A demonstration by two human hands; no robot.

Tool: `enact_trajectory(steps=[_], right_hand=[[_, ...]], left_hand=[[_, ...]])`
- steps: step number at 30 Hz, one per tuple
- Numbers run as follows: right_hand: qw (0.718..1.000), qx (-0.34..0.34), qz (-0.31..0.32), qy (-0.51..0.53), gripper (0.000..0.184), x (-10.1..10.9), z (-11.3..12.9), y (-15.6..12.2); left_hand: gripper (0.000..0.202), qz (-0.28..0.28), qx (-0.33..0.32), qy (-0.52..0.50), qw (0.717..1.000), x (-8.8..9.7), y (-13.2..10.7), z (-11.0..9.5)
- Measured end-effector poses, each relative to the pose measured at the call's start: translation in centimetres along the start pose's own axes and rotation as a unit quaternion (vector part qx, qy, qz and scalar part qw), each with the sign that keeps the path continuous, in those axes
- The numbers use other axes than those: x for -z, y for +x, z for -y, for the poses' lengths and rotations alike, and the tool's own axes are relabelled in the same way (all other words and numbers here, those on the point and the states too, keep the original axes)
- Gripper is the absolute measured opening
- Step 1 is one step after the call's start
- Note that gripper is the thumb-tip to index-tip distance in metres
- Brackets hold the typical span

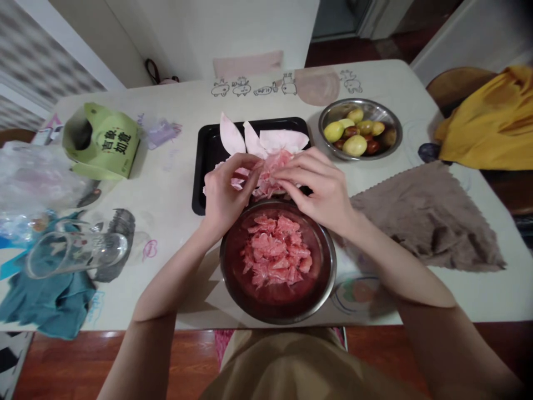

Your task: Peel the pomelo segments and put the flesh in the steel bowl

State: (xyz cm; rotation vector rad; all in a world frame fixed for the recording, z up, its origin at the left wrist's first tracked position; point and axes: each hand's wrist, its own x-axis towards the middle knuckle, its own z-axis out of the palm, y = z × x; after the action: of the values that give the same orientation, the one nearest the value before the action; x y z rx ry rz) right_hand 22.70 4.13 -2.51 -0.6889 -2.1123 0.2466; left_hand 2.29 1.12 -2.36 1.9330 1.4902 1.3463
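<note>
Between both hands, over the black tray (201, 172), is a piece of pink pomelo flesh (272, 169). My left hand (229, 191) pinches its left side with thumb and fingers. On the other side, my right hand (320, 180) has its fingertips closed on the piece. Pale pomelo rind (231, 135) stands up at the back of the tray, and pinkish membrane scraps lie partly hidden under my hands. Just in front of the tray, a large steel bowl (328, 280) contains a heap of peeled pomelo pulp (277, 250).
Behind my right hand stands a steel bowl (362, 155) of green and brown-red fruits. A brown cloth (433, 216) lies to the right. On the left are a green box (112, 141), a clear glass (79, 250) on its side, a teal cloth (52, 303) and plastic bags (37, 175).
</note>
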Motion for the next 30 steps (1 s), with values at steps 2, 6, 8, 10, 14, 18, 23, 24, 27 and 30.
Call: enact_trajectory(steps=[2, 6, 8, 10, 14, 18, 23, 24, 27, 30], right_hand=[[0.999, 0.002, -0.03, -0.012, 0.017, -0.1, 0.2, 0.0], [0.997, 0.007, -0.057, -0.046, 0.011, -0.3, 0.0, -0.1], [0.999, 0.009, -0.01, -0.051, 0.011, -0.1, -0.1, -0.3], [0.994, 0.03, 0.087, -0.053, 0.013, 0.1, -0.1, -0.4], [0.953, 0.085, 0.271, -0.108, 0.012, 0.3, 0.8, -0.8], [0.933, 0.116, 0.302, -0.159, 0.01, -0.2, 1.8, -1.2], [0.925, 0.134, 0.303, -0.187, 0.013, -0.9, 2.2, -1.7], [0.925, 0.132, 0.304, -0.188, 0.013, -1.1, 2.2, -1.7], [0.926, 0.123, 0.307, -0.181, 0.014, -1.3, 2.0, -2.0], [0.93, 0.113, 0.307, -0.167, 0.016, -1.6, 1.8, -2.2]], left_hand=[[0.016, 0.013, -0.007, -0.001, 1.0, 0.0, -0.1, -0.1], [0.018, 0.029, -0.01, -0.011, 0.999, -0.1, -0.3, -0.3], [0.018, 0.024, -0.013, -0.008, 1.0, 0.0, -0.3, -0.4], [0.017, 0.017, -0.014, 0.002, 1.0, 0.1, -0.3, -0.4], [0.017, 0.013, -0.013, 0.024, 1.0, 0.2, -0.3, -0.6], [0.016, 0.019, -0.025, 0.037, 0.999, 0.3, -0.3, -0.7], [0.013, 0.021, -0.033, 0.034, 0.999, 0.3, -0.2, -0.7], [0.013, 0.021, -0.034, 0.034, 0.999, 0.3, -0.2, -0.7], [0.014, 0.019, -0.039, 0.034, 0.998, 0.3, -0.2, -0.6], [0.014, 0.02, -0.038, 0.032, 0.999, 0.2, -0.2, -0.6]])
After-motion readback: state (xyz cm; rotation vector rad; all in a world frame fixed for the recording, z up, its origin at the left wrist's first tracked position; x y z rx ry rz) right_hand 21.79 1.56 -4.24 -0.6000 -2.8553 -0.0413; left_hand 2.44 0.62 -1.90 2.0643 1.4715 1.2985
